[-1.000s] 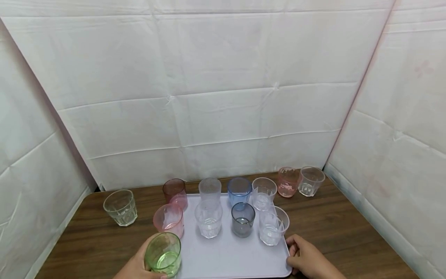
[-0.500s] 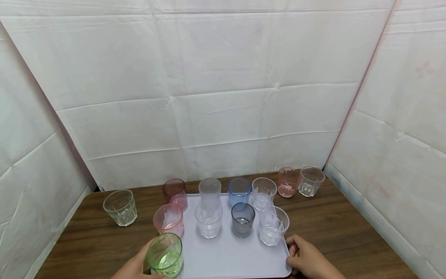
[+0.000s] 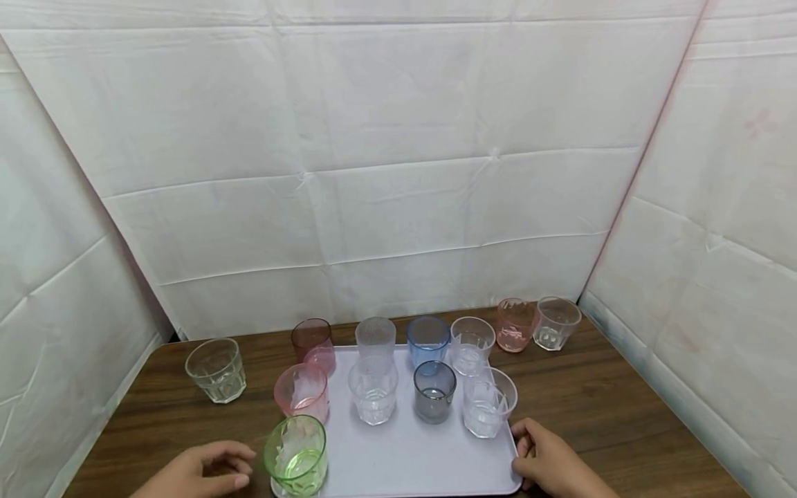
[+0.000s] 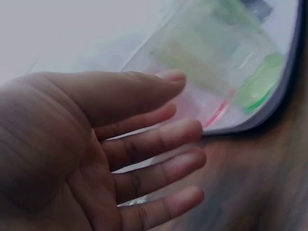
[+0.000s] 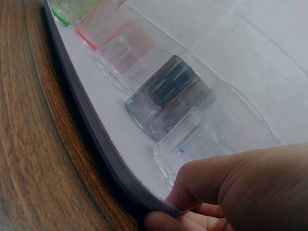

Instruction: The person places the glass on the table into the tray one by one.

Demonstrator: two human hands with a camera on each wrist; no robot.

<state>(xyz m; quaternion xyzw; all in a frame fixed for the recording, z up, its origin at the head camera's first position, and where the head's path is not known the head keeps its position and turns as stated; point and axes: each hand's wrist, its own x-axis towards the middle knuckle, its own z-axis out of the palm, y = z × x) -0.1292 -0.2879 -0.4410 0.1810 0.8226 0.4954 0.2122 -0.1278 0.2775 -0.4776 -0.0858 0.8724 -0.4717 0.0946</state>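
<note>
A green glass (image 3: 297, 456) stands at the front left corner of a white tray (image 3: 398, 463). Just left of it, my left hand (image 3: 202, 470) hovers apart with loosely spread fingers and holds nothing. The left wrist view shows its thumb and fingers bare against the blurred tray corner. At the tray's right edge my right hand (image 3: 548, 460) pinches the rim, thumb above and fingers below in the right wrist view. Close to that hand stands a clear glass (image 3: 488, 404). A grey glass (image 3: 434, 393) and a pink glass (image 3: 301, 394) are in the same row.
Behind them on the tray stand a dark red glass (image 3: 313, 346), a frosted glass (image 3: 375, 342), a blue glass (image 3: 427, 342) and more clear ones. On the wooden table (image 3: 623, 415) are a clear glass (image 3: 218, 370) at left and a pink glass (image 3: 515, 328) at right. White sheets enclose the table.
My left hand has let go of the green glass and moved left, away from it. The glass stays on the tray corner. My right hand keeps its hold on the rim.
</note>
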